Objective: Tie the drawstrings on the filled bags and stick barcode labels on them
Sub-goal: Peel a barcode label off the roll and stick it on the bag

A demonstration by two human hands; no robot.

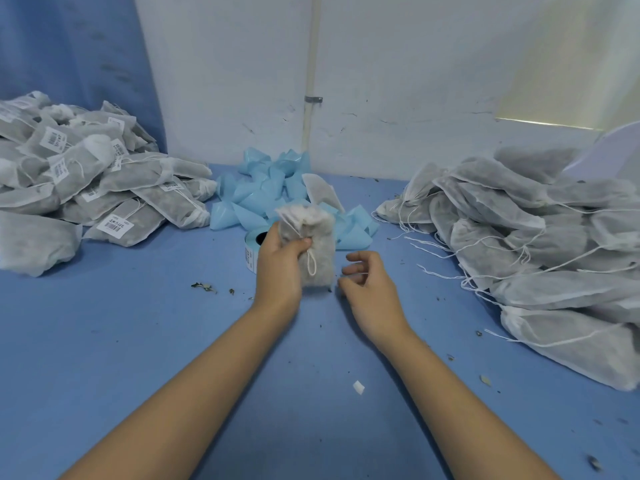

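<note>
My left hand (278, 263) grips a filled white mesh bag (317, 249) upright above the blue table, thumb across its front. A short looped drawstring (311, 264) hangs down the bag's front. My right hand (367, 282) hovers just right of the bag with fingers loosely curled, holding nothing that I can see. A roll of barcode labels (254, 247) on blue backing lies behind my left hand, partly hidden by it.
A heap of labelled bags (86, 178) fills the left of the table (138, 341). A heap of unlabelled bags (536, 244) with loose strings lies at the right. Peeled blue backing pieces (270, 192) pile up at the back wall. Leaf crumbs (204, 286) dot the table.
</note>
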